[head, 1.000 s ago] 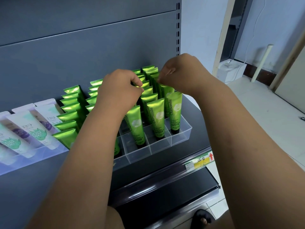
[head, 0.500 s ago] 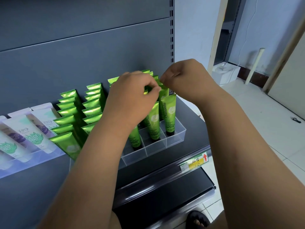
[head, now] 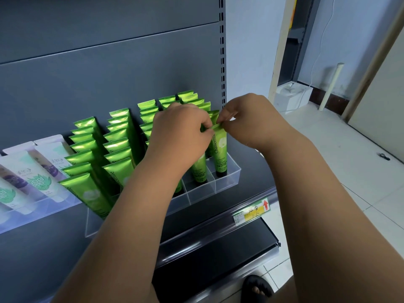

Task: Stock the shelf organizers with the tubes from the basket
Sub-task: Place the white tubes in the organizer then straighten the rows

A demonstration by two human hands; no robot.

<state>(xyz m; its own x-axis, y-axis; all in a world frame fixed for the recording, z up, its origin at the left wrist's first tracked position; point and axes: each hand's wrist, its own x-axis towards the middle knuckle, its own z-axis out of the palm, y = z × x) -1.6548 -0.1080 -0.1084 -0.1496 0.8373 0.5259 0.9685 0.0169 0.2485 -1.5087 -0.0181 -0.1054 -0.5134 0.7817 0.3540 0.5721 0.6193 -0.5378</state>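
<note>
Here, much is hidden. Our two forearms [head: 140,215] cross the middle of the view and cover the centre columns of the clear shelf organizer [head: 228,182], so we cannot count the tubes standing there.

The left hand [head: 181,132] and the right hand [head: 251,121] meet over one green tube [head: 220,149] printed "Chamomile". It stands cap down in the organizer's rightmost column, close to the front wall. Each hand pinches the tube's flat crimped top between thumb and forefinger, one from either side. The other fingers curl inward, and the fingertips are mostly hidden behind the knuckles.

More green tubes [head: 118,147] fill the organizer in columns, all cap down and leaning back. We count five columns by their tops at the back. Seven crimped tops show in the leftmost column and about as many in the next one. Further right, only parts of tubes show past the hands.

To the left, a second clear organizer [head: 32,217], cut off by the frame edge, holds at least four white tubes [head: 41,169].

Both organizers sit on a dark shelf [head: 209,213] against a grey back panel [head: 109,68]. One yellow price label [head: 251,212] is clipped to the shelf's front rail. At the bottom edge, one sandalled foot [head: 256,288] rests on the tiled floor. Well off to the right, a white box [head: 293,98] and a pale pole [head: 331,86] stand by the wall.
</note>
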